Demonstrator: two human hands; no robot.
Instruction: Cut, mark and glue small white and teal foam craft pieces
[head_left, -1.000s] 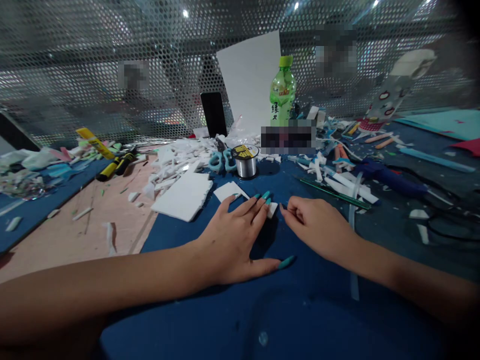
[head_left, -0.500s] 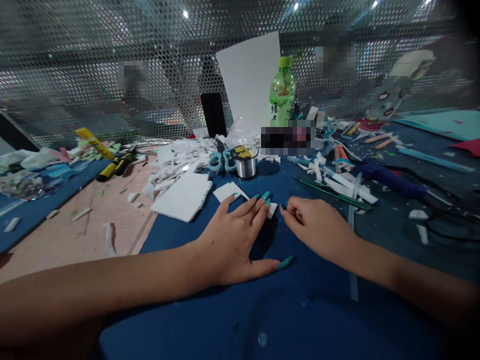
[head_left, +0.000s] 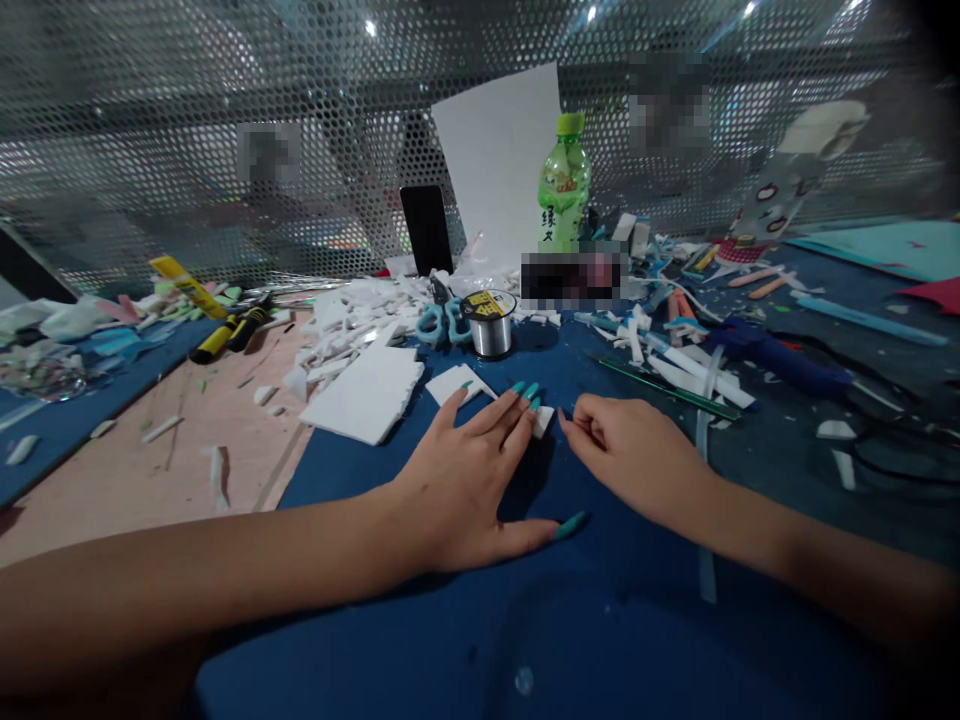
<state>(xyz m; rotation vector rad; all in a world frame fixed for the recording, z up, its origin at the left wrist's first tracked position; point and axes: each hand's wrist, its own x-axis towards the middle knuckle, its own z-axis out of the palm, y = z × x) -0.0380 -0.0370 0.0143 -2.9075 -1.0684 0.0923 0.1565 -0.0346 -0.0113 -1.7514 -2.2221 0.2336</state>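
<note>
My left hand (head_left: 465, 480) lies flat on the blue mat (head_left: 465, 620), fingers stretched out, teal nails over a small white foam piece (head_left: 544, 420). My right hand (head_left: 637, 455) rests just right of that piece, fingers curled in a pinch near its edge; what it holds, if anything, is hidden. A larger white foam slab (head_left: 367, 392) and a smaller white piece (head_left: 450, 382) lie just beyond my left hand.
A spool of wire (head_left: 492, 322), blue scissors (head_left: 442, 322), a green bottle (head_left: 564, 190), a black phone (head_left: 426, 228) and a white sheet (head_left: 499, 160) stand at the back. Foam scraps (head_left: 345, 320) litter the middle. A green ruler (head_left: 667, 385) and blue glue gun (head_left: 780, 355) lie right.
</note>
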